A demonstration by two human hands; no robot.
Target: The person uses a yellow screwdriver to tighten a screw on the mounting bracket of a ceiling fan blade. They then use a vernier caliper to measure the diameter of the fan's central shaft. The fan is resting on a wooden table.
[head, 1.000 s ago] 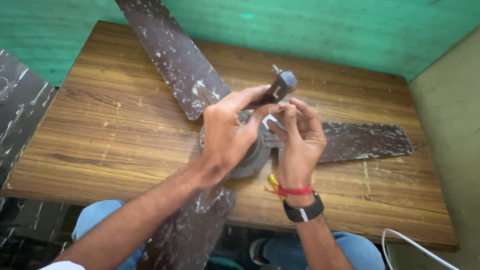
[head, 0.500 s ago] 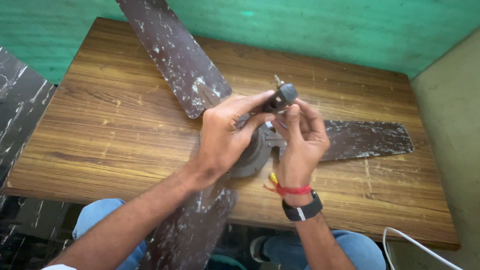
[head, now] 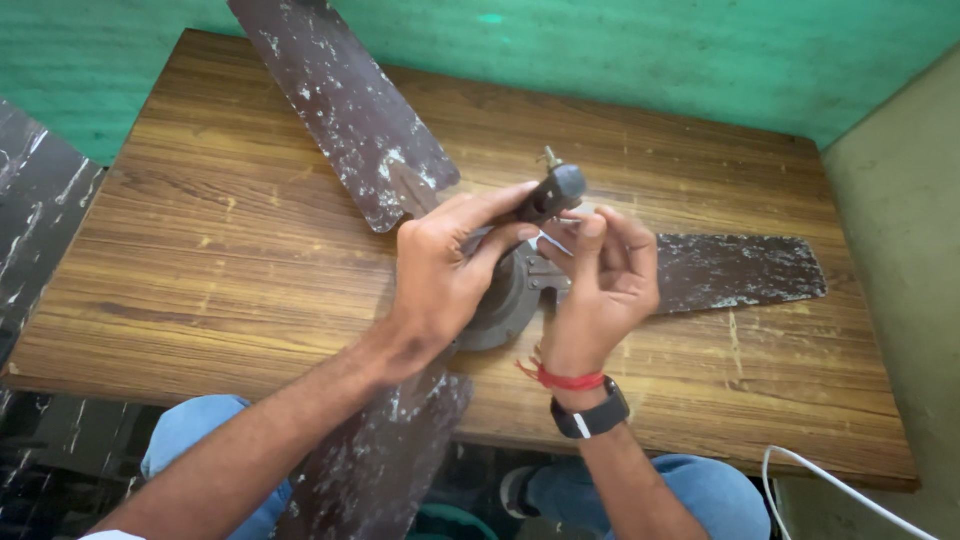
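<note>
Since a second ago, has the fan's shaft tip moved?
No. The shaft tip keeps its place against the right blade and the table.

Both hands cover most of the fan motor (head: pixel 505 300), so only its lower rim shows. The left hand (head: pixel 445 270) hides the foot of the dark rod (head: pixel 553 190), and the right hand (head: pixel 600 285) screens whatever its fingers pinch — too small to tell. The far blade (head: pixel 345 110) runs off the top edge; the near blade (head: pixel 375 460) is cut off at the bottom. The white cable (head: pixel 850 490) leaves the frame at the lower right corner — its ends are unseen. The table (head: pixel 200 250) hides the legs.
</note>
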